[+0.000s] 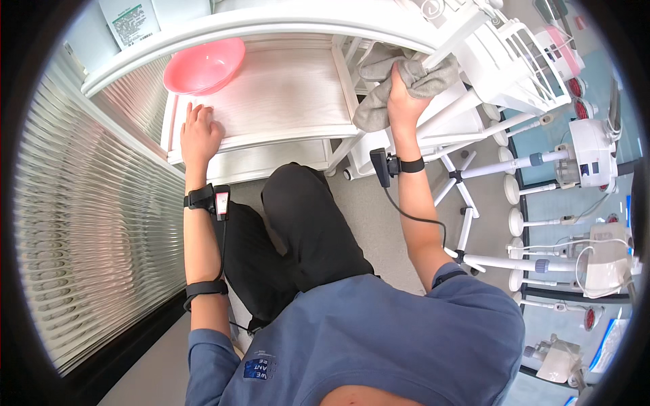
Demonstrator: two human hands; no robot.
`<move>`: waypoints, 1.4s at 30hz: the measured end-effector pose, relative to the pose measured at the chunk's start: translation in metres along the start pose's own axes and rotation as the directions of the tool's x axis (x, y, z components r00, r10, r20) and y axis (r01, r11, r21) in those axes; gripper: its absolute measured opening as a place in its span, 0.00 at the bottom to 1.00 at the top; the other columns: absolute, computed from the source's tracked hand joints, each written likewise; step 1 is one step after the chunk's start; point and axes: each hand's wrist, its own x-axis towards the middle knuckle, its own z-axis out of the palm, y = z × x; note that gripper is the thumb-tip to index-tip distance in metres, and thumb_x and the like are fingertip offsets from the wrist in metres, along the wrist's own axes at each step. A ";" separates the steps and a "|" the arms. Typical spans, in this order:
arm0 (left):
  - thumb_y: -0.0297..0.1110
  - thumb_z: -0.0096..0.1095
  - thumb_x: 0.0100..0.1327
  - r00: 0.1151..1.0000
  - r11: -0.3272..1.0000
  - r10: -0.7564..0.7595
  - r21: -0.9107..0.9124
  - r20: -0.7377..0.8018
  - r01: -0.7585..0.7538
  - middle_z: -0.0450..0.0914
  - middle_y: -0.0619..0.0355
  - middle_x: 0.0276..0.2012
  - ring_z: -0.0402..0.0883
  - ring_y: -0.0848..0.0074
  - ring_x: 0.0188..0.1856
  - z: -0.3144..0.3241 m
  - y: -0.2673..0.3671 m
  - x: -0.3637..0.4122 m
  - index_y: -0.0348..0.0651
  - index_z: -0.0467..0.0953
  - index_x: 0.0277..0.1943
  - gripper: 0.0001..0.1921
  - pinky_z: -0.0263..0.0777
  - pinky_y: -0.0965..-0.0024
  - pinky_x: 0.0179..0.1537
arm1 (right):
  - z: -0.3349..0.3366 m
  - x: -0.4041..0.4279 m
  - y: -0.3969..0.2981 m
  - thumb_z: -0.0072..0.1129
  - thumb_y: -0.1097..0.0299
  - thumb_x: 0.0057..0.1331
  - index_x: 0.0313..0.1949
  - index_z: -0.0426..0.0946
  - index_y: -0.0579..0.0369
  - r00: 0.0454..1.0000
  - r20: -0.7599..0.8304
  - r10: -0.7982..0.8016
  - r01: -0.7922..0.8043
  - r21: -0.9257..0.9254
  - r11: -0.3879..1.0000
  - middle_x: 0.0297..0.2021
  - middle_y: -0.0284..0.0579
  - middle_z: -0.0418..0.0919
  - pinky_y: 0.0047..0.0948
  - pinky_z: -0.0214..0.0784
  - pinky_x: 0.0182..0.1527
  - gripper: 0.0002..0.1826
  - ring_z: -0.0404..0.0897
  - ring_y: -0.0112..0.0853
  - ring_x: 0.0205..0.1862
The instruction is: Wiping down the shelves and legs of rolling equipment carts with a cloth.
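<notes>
My right hand (pixel 407 104) grips a crumpled grey cloth (pixel 371 109), which is bunched against a white post (pixel 454 35) at the right end of the shelf unit. Part of the cloth is hidden behind my fingers. On the left, my left hand (pixel 200 133) rests on the front of a whitewashed wooden shelf (pixel 289 96), holding nothing, its fingers slightly apart. Just beyond those fingertips a glossy pink plastic basin (pixel 205 66) sits at the shelf's left end.
A ribbed glass partition (pixel 101 213) stands close on my left. White boxes (pixel 129 23) with printed writing are on the top shelf. To the right are a white cart (pixel 457 122) and several wheeled stands, one with a white device head (pixel 594 149).
</notes>
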 end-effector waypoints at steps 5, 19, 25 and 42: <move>0.30 0.50 0.53 1.000 1.000 -0.021 0.022 -0.011 0.022 0.69 0.49 0.58 0.56 0.60 0.68 0.002 0.000 -0.001 0.40 0.75 0.48 0.18 0.57 0.55 0.60 | 0.000 -0.040 0.022 0.61 0.73 0.57 0.40 0.72 0.66 0.997 -0.061 0.057 -0.061 -0.067 0.996 0.35 0.44 0.77 0.29 0.66 0.45 0.13 0.76 0.30 0.38; 0.32 0.50 0.53 0.999 1.000 -0.024 0.006 -0.027 0.024 0.71 0.50 0.57 0.57 0.61 0.67 0.002 -0.003 -0.002 0.41 0.76 0.46 0.17 0.57 0.56 0.60 | -0.031 -0.227 0.120 0.53 0.72 0.60 0.41 0.70 0.71 0.900 0.084 0.427 -0.407 -0.187 0.894 0.37 0.53 0.76 0.34 0.65 0.46 0.13 0.75 0.39 0.41; 0.33 0.51 0.52 0.999 0.999 -0.012 -0.037 -0.033 0.011 0.72 0.48 0.55 0.60 0.60 0.66 0.001 0.004 -0.001 0.40 0.76 0.46 0.17 0.59 0.58 0.59 | -0.043 -0.272 0.165 0.53 0.69 0.59 0.43 0.68 0.73 0.733 -0.046 0.678 -0.627 -0.431 0.649 0.41 0.55 0.76 0.37 0.63 0.49 0.18 0.73 0.41 0.46; 0.27 0.53 0.54 0.868 0.994 0.021 0.103 -0.497 0.035 0.73 0.55 0.47 0.69 0.64 0.53 0.012 -0.026 -0.080 0.43 0.74 0.46 0.14 0.57 0.55 0.55 | -0.002 -0.248 0.102 0.53 0.68 0.62 0.52 0.64 0.76 -0.343 0.177 0.923 -0.789 -0.587 -0.180 0.48 0.55 0.72 0.35 0.69 0.43 0.24 0.72 0.42 0.50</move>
